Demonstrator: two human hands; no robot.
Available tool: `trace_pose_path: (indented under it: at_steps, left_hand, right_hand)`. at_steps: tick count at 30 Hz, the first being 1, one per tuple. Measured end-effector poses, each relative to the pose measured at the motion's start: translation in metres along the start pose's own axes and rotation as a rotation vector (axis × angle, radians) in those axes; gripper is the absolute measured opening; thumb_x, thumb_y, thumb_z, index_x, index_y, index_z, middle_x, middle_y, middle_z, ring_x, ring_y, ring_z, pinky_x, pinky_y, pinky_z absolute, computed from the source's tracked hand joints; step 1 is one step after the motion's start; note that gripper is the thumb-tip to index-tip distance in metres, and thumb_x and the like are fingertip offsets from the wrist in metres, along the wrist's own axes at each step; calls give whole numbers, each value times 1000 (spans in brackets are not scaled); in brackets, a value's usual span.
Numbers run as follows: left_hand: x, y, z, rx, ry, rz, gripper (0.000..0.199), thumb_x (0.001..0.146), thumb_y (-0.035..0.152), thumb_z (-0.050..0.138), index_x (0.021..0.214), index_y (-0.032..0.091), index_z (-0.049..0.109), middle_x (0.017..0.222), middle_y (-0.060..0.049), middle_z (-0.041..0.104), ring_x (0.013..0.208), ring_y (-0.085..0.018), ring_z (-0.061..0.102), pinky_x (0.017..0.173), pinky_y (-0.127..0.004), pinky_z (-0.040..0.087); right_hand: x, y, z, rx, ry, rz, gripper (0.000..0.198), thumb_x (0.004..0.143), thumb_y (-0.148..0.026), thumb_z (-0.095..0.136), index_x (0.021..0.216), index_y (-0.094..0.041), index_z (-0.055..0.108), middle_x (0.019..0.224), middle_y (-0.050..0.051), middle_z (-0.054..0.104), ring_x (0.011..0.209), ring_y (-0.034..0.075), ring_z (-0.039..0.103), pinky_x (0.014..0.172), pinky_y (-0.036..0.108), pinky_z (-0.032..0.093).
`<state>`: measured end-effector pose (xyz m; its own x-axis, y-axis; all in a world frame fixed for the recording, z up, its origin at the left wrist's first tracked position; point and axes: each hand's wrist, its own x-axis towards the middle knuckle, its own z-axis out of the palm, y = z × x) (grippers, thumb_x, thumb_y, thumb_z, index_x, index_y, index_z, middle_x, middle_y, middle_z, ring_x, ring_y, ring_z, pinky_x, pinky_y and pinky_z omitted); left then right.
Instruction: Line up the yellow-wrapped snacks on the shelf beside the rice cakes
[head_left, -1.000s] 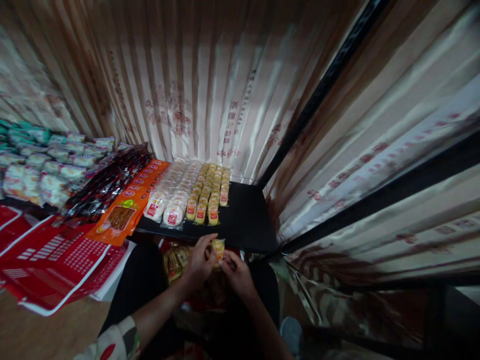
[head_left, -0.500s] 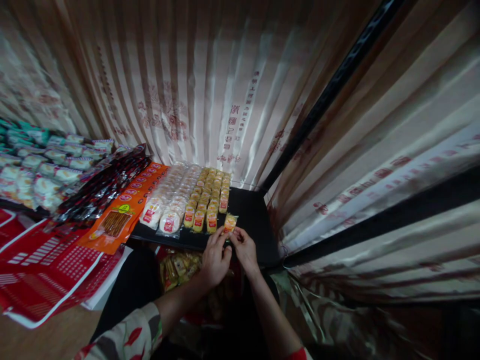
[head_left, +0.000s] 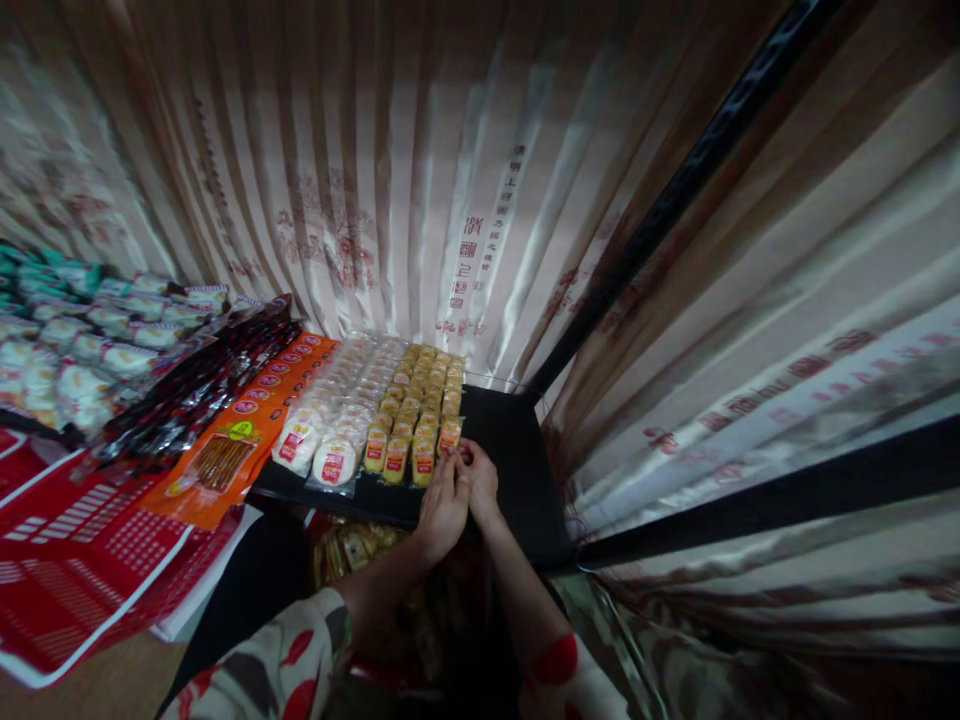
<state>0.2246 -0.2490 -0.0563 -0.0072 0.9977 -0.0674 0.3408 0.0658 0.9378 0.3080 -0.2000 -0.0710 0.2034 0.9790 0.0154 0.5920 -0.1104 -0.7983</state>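
A small clear packet of yellow snack cake with an orange-red label (head_left: 450, 433) is at the front of the rightmost row of like packets (head_left: 409, 410). My left hand (head_left: 444, 508) pinches its near edge, fingers pressed together. Close against it, my right hand (head_left: 481, 488) has its fingertips bent at the packet's right near corner. The fingers hide the packet's lower end. Left of the yellow rows lie two rows of round white packaged snacks (head_left: 335, 460).
A black table (head_left: 517, 460) bears the rows. Farther left are an orange snack bag (head_left: 225, 440), dark shiny packets (head_left: 202, 375) and white-green packets (head_left: 90, 335). Below are a red basket (head_left: 82, 570) and more yellow packets (head_left: 352, 550). Pleated curtains (head_left: 405, 180) and a dark pole (head_left: 637, 240) stand behind.
Both hands have moved the yellow packet forward, away from me, and slightly left, from apart on the table to the front end of the rightmost row. The view has shifted slightly.
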Motion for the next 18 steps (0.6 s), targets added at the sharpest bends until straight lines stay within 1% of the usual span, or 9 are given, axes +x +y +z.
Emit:
trace_pose_path:
  at_steps: [3, 6, 8, 11, 15, 18]
  left_hand:
    - [8, -2, 4, -16, 12, 0, 48, 83, 23, 39, 130, 11, 42, 141, -12, 36, 132, -20, 31, 112, -37, 21]
    - [13, -6, 10, -55, 41, 4, 49, 81, 22, 41, 130, 12, 42, 141, -11, 37, 132, -20, 31, 112, -37, 21]
    - [15, -8, 13, -84, 45, 7, 51, 80, 21, 42, 130, 13, 42, 141, -10, 37, 132, -19, 32, 112, -36, 20]
    - [15, -9, 14, -85, 38, 16, 52, 80, 18, 39, 131, 10, 39, 142, -11, 36, 132, -18, 31, 112, -35, 21]
    - [13, -7, 14, -60, 29, 34, 53, 80, 15, 36, 132, 7, 38, 142, -12, 36, 132, -17, 31, 113, -33, 20]
    - [9, -6, 17, -45, 36, 25, 53, 80, 15, 37, 133, 9, 37, 141, -11, 37, 132, -18, 31, 112, -34, 22]
  right_hand:
    - [5, 1, 1, -49, -2, -53, 33, 79, -39, 45, 100, -19, 61, 87, 4, 65, 76, 16, 60, 67, 25, 45]
    - [8, 2, 1, -131, 2, -88, 33, 81, -37, 45, 103, -19, 61, 89, 5, 62, 76, 15, 59, 67, 24, 44]
    - [8, 2, 2, -193, 12, -80, 31, 82, -37, 45, 103, -20, 61, 90, 5, 61, 75, 14, 58, 66, 24, 43]
    - [8, 0, 3, -242, 16, -50, 31, 83, -38, 44, 102, -19, 60, 89, 4, 61, 74, 14, 57, 66, 24, 43]
    - [5, 0, 4, -235, 19, -41, 35, 83, -41, 41, 103, -17, 59, 88, 5, 61, 75, 16, 57, 66, 26, 43]
    - [3, 2, 3, -154, 22, -50, 39, 81, -42, 42, 106, -17, 58, 92, 6, 62, 76, 16, 58, 67, 26, 44]
